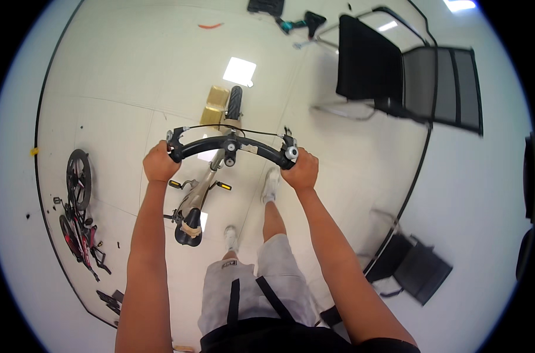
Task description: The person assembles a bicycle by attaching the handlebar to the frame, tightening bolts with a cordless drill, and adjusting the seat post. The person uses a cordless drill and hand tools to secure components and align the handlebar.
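Observation:
Both my arms reach forward to a small bicycle (pixel 192 197) with a light metallic frame. My left hand (pixel 160 162) is wrapped round the left end of its black curved handlebar (pixel 205 145), beside a brake lever. My right hand (pixel 303 170) grips the right end, close to a round silver fitting (pixel 291 153). Past the handlebar the black front wheel (pixel 235 101) points away from me. A gold box-shaped block (pixel 213 112) sits along the wheel's left side. The black saddle (pixel 188 234), with tan wrapping on it, and the yellow-marked pedals (pixel 223 186) lie between my forearms.
Another bicycle (pixel 77 206), black and red, is at the left by the wall. A black chair (pixel 373 62) stands at the far right, another chair (pixel 414 265) at the near right. A teal power tool (pixel 288 25) and an orange strip (pixel 210 26) lie on the far floor.

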Action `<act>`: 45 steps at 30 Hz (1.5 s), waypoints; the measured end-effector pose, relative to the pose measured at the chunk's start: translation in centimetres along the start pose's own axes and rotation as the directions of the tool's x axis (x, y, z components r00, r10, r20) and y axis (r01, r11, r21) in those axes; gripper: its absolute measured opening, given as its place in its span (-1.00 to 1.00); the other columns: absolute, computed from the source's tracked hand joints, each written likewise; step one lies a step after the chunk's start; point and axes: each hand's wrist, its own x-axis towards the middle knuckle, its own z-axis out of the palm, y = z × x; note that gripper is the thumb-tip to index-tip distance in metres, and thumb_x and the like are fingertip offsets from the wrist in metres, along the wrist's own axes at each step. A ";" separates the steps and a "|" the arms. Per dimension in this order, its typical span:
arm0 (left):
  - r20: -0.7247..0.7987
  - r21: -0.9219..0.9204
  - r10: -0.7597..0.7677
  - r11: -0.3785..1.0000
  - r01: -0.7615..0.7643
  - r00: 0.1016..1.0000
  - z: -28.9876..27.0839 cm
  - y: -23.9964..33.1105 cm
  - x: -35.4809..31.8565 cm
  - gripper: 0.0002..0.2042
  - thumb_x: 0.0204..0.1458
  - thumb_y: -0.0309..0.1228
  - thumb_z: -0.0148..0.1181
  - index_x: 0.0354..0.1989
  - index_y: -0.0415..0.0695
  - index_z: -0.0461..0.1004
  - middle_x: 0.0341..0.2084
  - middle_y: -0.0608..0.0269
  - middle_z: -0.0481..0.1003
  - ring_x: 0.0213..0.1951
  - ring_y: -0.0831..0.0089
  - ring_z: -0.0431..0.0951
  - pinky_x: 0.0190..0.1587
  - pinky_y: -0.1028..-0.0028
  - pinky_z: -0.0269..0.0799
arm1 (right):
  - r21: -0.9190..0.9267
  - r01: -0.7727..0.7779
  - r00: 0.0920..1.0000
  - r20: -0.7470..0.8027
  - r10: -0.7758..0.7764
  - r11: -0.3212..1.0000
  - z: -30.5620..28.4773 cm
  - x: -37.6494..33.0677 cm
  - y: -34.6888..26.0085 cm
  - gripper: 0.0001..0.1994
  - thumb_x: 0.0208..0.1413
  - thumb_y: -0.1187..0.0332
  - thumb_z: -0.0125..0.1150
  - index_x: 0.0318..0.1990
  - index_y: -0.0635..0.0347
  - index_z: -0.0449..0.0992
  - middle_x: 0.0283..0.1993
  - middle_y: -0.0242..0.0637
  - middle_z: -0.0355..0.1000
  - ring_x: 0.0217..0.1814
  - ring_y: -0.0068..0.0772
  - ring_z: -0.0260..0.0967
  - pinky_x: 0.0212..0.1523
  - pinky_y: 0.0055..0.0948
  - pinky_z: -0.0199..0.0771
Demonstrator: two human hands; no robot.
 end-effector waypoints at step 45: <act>-0.266 -0.338 -0.493 0.853 0.398 0.828 -0.1 5.5 20.7 -0.58 -0.21 -0.10 0.50 -0.36 -0.08 0.41 -0.51 0.16 0.47 -0.41 0.11 0.54 -0.37 0.18 0.47 | 0.030 0.491 0.838 0.257 -0.482 0.870 0.6 43.2 -4.0 -0.60 -0.16 0.32 0.44 -0.11 0.17 0.53 -0.26 -0.07 0.52 -0.19 0.19 0.50 -0.14 -0.04 0.51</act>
